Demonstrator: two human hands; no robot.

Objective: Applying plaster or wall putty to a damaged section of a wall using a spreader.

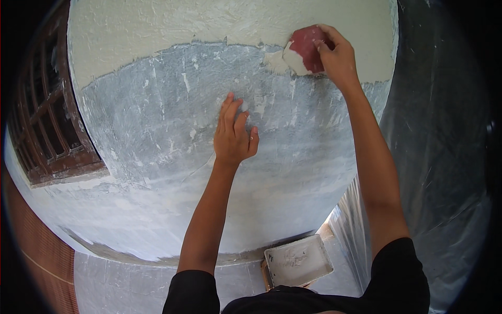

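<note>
My right hand point(339, 58) grips a red putty spreader point(309, 43) with its thumb and fingers. Cream putty point(294, 60) coats the left side of the spreader, which lies against the wall point(172, 120) at the upper right. Under it runs the ragged border between the cream coat point(172, 23) above and the bare grey surface below. Lower and toward the middle, my left hand point(234, 131) holds nothing, its fingers apart and pointing up in front of the grey part. Whether those fingertips touch the wall I cannot tell.
A brown wooden window frame point(57, 120) with bars is set in the wall at left. At the wall's foot stands a rectangular tray point(328, 250) of pale putty. Clear plastic sheeting point(434, 157) hangs at right. A reddish-brown woven surface point(44, 246) is at lower left.
</note>
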